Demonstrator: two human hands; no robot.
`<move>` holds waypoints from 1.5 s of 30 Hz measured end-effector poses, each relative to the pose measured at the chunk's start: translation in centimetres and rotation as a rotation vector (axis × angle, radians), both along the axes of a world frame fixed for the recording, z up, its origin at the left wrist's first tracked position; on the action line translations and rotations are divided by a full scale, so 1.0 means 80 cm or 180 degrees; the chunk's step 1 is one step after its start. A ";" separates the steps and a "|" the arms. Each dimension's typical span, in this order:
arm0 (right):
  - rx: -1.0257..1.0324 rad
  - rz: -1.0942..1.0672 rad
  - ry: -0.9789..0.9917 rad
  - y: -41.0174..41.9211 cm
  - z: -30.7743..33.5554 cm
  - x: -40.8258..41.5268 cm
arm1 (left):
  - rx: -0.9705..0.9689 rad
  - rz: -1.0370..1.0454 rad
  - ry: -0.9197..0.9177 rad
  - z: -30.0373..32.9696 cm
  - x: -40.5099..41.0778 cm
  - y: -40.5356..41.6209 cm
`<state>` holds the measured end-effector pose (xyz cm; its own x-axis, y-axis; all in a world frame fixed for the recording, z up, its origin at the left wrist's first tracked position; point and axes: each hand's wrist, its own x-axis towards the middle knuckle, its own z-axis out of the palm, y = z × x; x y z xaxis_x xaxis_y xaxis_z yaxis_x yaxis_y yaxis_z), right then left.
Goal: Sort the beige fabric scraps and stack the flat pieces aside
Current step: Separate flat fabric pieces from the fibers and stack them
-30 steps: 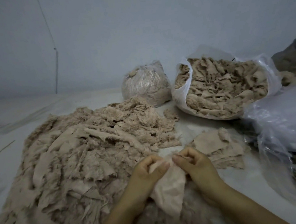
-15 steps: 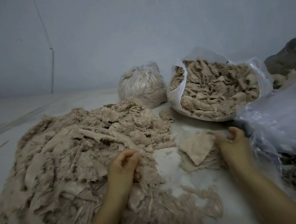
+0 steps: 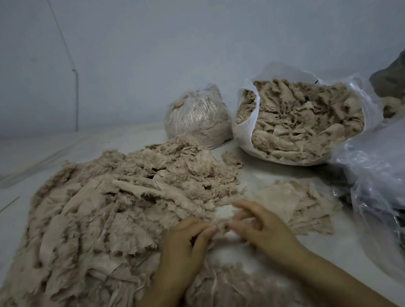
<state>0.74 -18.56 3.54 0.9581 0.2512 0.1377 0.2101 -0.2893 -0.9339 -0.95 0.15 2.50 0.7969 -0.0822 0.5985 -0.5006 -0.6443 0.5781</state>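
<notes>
Beige fabric scraps (image 3: 109, 224) cover most of the pale surface in front of me, a broad frayed heap that spreads from the near left corner up toward the middle. My two hands meet at its right edge. My left hand (image 3: 185, 241) has its fingers curled inward, pinching a small frayed scrap (image 3: 219, 227) at the fingertips. My right hand (image 3: 260, 227) pinches the other side of that same scrap between thumb and forefinger, the remaining fingers bent loosely above it. The piece is blurred, so I cannot tell its shape beyond a small crumpled tuft.

Just right of my right hand lies the stack of flat pieces (image 3: 297, 203), several layers lying unevenly on one another, apart from the big heap with a strip of bare surface between.

Further back stands an open white plastic bag (image 3: 246, 129), tipped toward me and filled with more beige pieces. Left of it, close by, sits a closed clear bag (image 3: 198, 119) packed with fibrous scraps. At the right edge a large crumpled clear plastic sheet or bag (image 3: 391, 172) bulges into view, with darker material showing through its lower part. A plain grey wall (image 3: 186, 43) rises behind everything.
</notes>
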 end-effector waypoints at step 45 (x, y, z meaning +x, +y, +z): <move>0.1000 0.0107 0.0109 0.021 -0.005 -0.019 | -0.1592 -0.0733 0.1725 0.017 -0.024 -0.034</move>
